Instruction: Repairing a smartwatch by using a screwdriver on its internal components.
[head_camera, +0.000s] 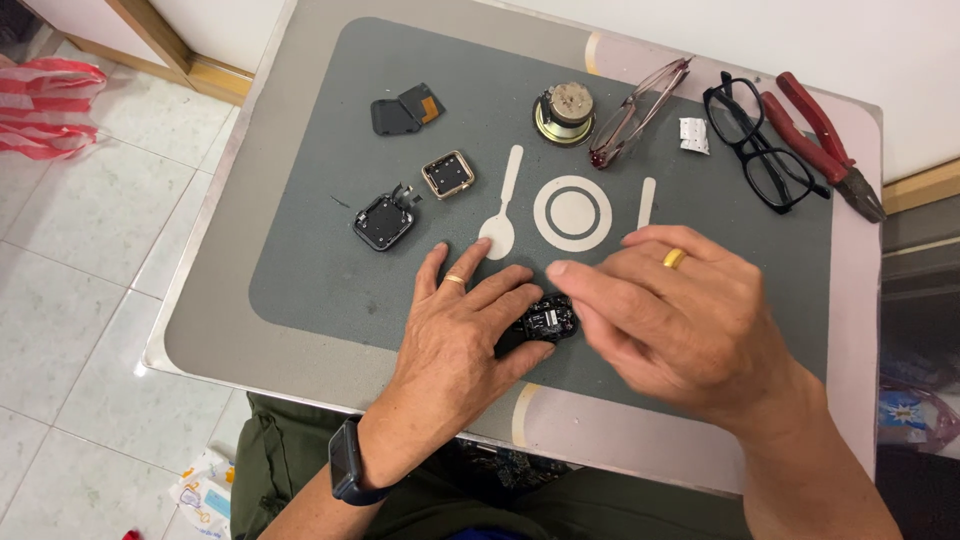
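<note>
My left hand (462, 335) lies flat on the grey mat (320, 270), its fingers pressing down on a small black electronic part (545, 320) with a circuit board showing. My right hand (680, 320) hovers just right of that part, fingers curled toward it and touching its edge; whether it holds anything is hidden. Both hands wear a gold ring, and a dark watch sits on my left wrist. Farther left on the mat lie a black square casing (383, 221), a gold-rimmed square frame (447, 174) and a dark cover piece with an orange strip (405, 111).
At the mat's far edge lie a round metal speaker (566, 112), folded pink-rimmed glasses (640, 110), a small white packet (694, 135), black-framed glasses (757, 140) and red-handled pliers (822, 140). The small table (200, 330) stands on a white tiled floor; a red-striped bag (45, 105) lies left.
</note>
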